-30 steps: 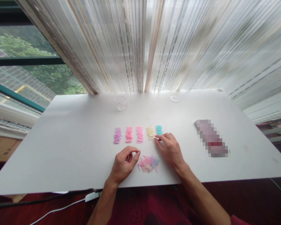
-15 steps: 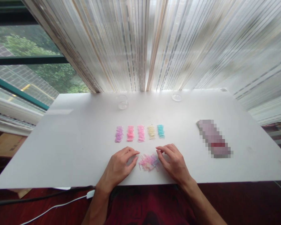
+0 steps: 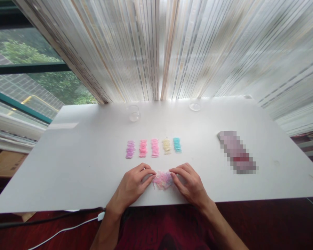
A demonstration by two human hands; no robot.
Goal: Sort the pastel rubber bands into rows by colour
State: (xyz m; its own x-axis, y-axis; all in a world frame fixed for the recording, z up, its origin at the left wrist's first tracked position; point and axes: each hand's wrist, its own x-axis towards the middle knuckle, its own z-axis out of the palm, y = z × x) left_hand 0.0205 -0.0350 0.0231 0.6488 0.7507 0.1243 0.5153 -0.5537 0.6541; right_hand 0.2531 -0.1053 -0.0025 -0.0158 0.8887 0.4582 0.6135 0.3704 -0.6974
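A loose pile of thin pastel tube-like pieces [image 3: 162, 181], mostly pink and lilac, lies near the table's front edge. My left hand [image 3: 135, 182] is at the pile's left side, thumb and forefinger pinched together at its edge. From the right, my right hand [image 3: 189, 180] reaches the pile with thumb and fingertips drawn close. Whatever the fingertips hold is too small to make out. Beyond the hands, similar pieces lie in stacked columns by colour: purple [image 3: 130, 149], coral pink [image 3: 143, 148], light pink [image 3: 155, 148], pale yellow [image 3: 166, 147] and turquoise [image 3: 177, 145].
On the white table [image 3: 75, 149], a clear round container [image 3: 134, 114] stands at the back, with a clear lid-like disc [image 3: 194, 106] farther right. A pixelated oblong object [image 3: 237, 152] lies at right. String curtains [image 3: 146, 52] hang behind. A white cable [image 3: 67, 229] runs below the front edge.
Both hands have moved in to the pile, and their thumbs and fingertips have come closer together. The whole view has shifted slightly; the colour columns are unchanged.
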